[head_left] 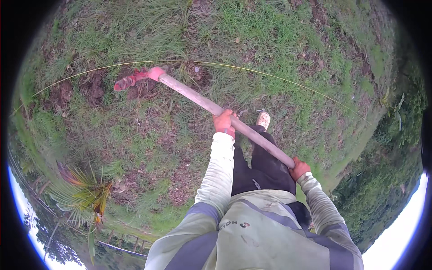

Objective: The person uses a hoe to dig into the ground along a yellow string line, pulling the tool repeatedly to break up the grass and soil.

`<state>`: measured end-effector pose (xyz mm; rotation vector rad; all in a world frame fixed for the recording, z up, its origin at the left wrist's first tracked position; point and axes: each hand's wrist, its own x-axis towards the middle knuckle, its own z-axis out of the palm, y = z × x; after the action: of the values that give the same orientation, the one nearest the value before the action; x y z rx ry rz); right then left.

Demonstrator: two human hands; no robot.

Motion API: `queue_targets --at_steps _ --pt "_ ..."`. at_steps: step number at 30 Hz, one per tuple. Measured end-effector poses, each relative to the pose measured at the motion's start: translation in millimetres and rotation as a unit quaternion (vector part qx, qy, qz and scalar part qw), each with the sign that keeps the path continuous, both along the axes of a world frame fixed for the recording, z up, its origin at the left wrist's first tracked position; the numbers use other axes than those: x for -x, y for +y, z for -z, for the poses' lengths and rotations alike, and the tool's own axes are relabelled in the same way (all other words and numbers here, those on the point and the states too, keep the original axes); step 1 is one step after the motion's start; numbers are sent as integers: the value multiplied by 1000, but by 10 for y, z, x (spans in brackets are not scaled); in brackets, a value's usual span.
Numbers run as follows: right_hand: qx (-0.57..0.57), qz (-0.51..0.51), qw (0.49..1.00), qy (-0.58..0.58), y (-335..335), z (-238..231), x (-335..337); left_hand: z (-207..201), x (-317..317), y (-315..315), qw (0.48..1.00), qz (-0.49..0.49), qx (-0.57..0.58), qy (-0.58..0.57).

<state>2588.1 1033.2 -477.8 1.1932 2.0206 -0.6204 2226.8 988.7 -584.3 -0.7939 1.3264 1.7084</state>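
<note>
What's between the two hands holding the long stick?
In the head view, only a bare stretch of the hoe handle runs between the left hand and the right hand, with dark trousers beneath.

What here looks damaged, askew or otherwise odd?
Little stands out. Both hands, left and right, grip the hoe handle; its red blade sits in a patch of bare, dug soil amid the grass. A thin pale line arcs across the ground; I cannot tell what it is.

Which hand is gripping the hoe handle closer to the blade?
The left hand, gripping mid-shaft of the hoe handle, nearer the red blade. The right hand holds the butt end, close to the body.
</note>
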Motion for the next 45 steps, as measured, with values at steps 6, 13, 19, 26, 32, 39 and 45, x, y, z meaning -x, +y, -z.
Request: queue_targets --at_steps 6,13,19,26,32,39,45 --pt "-20 -25 965 262 555 547 962 -1175 862 -55 967 -66 -15 247" --pt "75 -90 894 433 1242 1182 2407 -1702 1526 168 848 -150 89 501" --pt "124 -101 965 206 2066 2342 1184 833 682 1084 889 -220 188 356" --pt "265 -79 946 167 1508 505 866 1458 777 820 987 53 147 49" --pt "215 -81 954 191 1367 1095 390 1721 441 674 988 5 134 78" --pt "118 -37 987 99 1399 2348 -964 1915 -972 742 993 -60 70 75" --pt "106 -56 971 209 1531 2411 -1027 969 -1113 778 976 -95 71 185"
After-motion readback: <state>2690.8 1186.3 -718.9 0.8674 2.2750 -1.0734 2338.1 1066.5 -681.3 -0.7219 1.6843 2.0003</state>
